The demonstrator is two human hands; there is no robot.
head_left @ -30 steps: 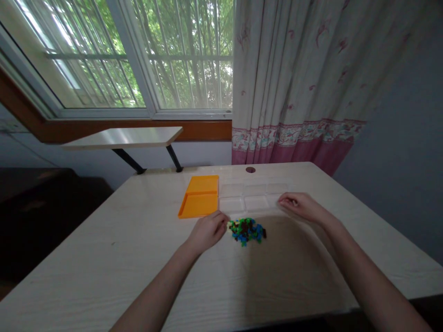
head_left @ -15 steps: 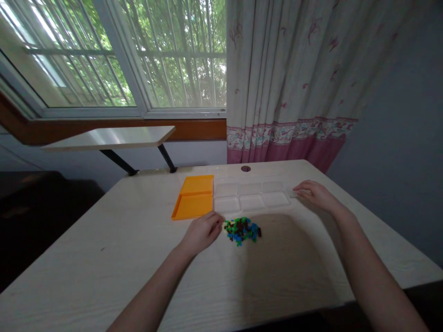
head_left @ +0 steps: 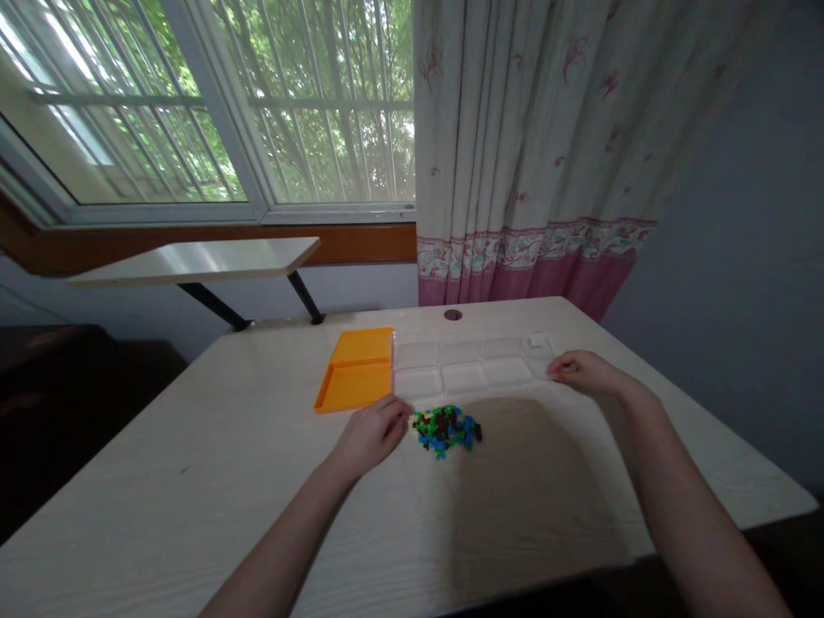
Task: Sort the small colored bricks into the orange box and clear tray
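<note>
The left hand (head_left: 373, 433) rests knuckles-up on the pale wooden table (head_left: 193, 481), fingers curled under. Its fingertips are hidden against the left edge of a small pile of plastic pieces (head_left: 444, 429) in green, blue and dark brown. I cannot tell whether it pinches a piece or only touches the heap. The pieces are too small and blurred to show their shape.

Just beyond the pile lies a clear compartment tray (head_left: 469, 365), its walls faint against the tabletop, so the number of cells is hard to count. Its far-right cell holds something pale that I cannot make out. An orange lid (head_left: 356, 371) lies flat, touching the tray's left end.

The right hand (head_left: 583, 371) sits at the tray's right end with its fingers bent. Whether it grips the rim or merely rests beside it cannot be told.

Both forearms are cut off by the lower frame edge. A round cable hole (head_left: 452, 315) sits near the table's far edge.
</note>
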